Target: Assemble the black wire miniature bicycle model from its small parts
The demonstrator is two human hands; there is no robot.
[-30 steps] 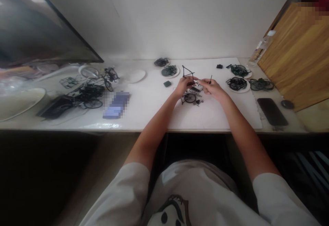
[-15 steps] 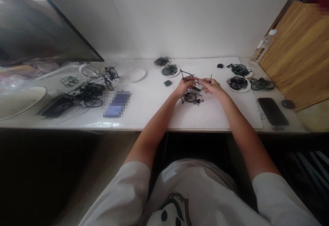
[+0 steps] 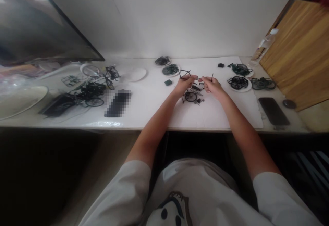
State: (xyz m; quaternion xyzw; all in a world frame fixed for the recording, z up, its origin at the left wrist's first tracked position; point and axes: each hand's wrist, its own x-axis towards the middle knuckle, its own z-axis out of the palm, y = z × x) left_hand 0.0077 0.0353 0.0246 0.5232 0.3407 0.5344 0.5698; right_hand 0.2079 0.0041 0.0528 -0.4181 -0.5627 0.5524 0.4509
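Observation:
My left hand (image 3: 183,83) is closed on a dark miniature bicycle frame (image 3: 185,71), whose tubes stick up above the fingers. Close beside it, my right hand (image 3: 213,85) is pinched shut, with a thin dark rod-like tool (image 3: 212,76) rising from its grip. Something tiny shows at the right fingertips, too small to name. Below both hands lie a small spoked wheel (image 3: 191,97) and loose dark bicycle parts (image 3: 199,101) on the white board (image 3: 218,114).
Plates of miniature bicycle parts stand at the back (image 3: 177,74) and right (image 3: 248,88). A small green block (image 3: 168,82) lies left of my hands. Farther left are model bicycles (image 3: 94,92); at right, a black phone (image 3: 273,111) and a clear bottle (image 3: 264,46).
My fingertips have drawn slightly apart, leaving a small gap between the hands. The bicycle frame has shifted a little left and tilted. The blurred screen at left has turned dark.

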